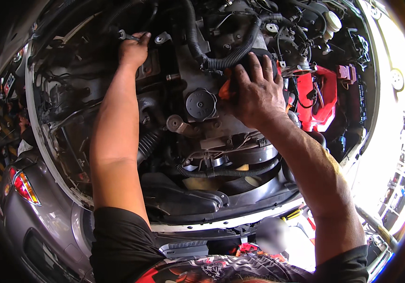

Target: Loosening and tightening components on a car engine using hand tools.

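Right fingers (259, 66) splayed (on engine (202, 80)).

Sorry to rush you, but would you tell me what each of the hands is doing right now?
Left hand: closed around a small metal wrench, deep in the engine bay.
Right hand: open, fingers spread, pressing flat on an orange-and-black object atop the engine.

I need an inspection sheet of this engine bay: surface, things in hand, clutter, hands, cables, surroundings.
Surface: open engine bay, dark and grimy; round oil filler cap in place.
Job's things: metal wrench in the left hand; orange and black tool under the right hand, mostly hidden.
Clutter: nothing seen loose.
Hands: left hand closed on the wrench; right hand pressing on the tool, grip unclear.
Cables: corrugated black hose runs above the right hand.
Surroundings: red battery cover to the right; grey car to the left.
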Demonstrator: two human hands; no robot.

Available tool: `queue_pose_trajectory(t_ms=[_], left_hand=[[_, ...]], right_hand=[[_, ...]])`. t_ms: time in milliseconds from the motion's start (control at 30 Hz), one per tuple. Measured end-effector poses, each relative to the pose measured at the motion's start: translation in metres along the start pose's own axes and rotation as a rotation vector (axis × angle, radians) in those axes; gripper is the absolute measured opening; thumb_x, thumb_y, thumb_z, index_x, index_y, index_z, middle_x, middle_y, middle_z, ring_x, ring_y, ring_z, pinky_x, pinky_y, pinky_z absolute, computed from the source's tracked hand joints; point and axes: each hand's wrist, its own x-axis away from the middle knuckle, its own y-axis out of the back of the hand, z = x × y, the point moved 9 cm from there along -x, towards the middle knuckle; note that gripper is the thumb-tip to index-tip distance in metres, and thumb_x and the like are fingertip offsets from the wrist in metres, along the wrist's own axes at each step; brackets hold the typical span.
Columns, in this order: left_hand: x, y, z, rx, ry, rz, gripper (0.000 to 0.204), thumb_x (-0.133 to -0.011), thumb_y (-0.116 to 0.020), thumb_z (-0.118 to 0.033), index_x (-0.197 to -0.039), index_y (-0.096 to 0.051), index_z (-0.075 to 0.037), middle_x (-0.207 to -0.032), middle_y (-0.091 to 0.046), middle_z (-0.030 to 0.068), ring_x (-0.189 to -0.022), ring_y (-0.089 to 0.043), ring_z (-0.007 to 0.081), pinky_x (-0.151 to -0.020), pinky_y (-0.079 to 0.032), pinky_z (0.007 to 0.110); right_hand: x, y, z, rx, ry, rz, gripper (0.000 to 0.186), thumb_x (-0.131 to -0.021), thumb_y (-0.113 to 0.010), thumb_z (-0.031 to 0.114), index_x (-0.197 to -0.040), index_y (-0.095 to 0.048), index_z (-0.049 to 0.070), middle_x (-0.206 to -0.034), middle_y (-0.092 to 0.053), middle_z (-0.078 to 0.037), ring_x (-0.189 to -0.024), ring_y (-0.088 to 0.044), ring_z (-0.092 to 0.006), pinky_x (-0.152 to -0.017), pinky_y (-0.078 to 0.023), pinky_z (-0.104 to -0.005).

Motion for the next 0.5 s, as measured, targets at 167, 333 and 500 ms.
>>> queue_pose_trajectory(t_ms=[167, 333, 500], left_hand=[[0.01, -0.016, -0.021, -0.047, 0.028, 0.102, 0.033, -0.098, -0.065, -0.04, -0.116, -0.076, -0.015, -0.105, -0.077, 0.0129, -0.102, -0.073, 0.0311, -0.088, -0.055, 0.04], [0.015, -0.011, -0.037, -0.124, -0.055, 0.044, 0.031, -0.098, -0.063, -0.039, -0.113, -0.076, -0.014, -0.104, -0.075, 0.0166, -0.101, -0.072, 0.0361, -0.088, -0.055, 0.043], [-0.018, -0.026, -0.038, -0.199, -0.101, 0.091, 0.038, -0.1, -0.06, -0.039, -0.106, -0.074, -0.004, -0.104, -0.073, 0.0242, -0.104, -0.068, 0.0438, -0.09, -0.054, 0.048]], right_hand=[[0.0, 0.001, -0.001, 0.006, -0.009, 0.04, 0.088, -0.075, -0.083, 0.054, -0.148, -0.048, 0.018, -0.163, -0.033, -0.022, -0.151, -0.026, -0.0512, -0.116, -0.031, -0.066], [-0.001, -0.001, -0.004, 0.022, -0.01, 0.015, 0.085, -0.076, -0.083, 0.052, -0.147, -0.049, 0.018, -0.162, -0.033, -0.022, -0.151, -0.026, -0.0512, -0.116, -0.032, -0.0657], [-0.001, -0.001, -0.003, 0.037, -0.003, -0.012, 0.085, -0.076, -0.083, 0.05, -0.146, -0.049, 0.016, -0.161, -0.034, -0.023, -0.149, -0.029, -0.0525, -0.114, -0.034, -0.0669]])
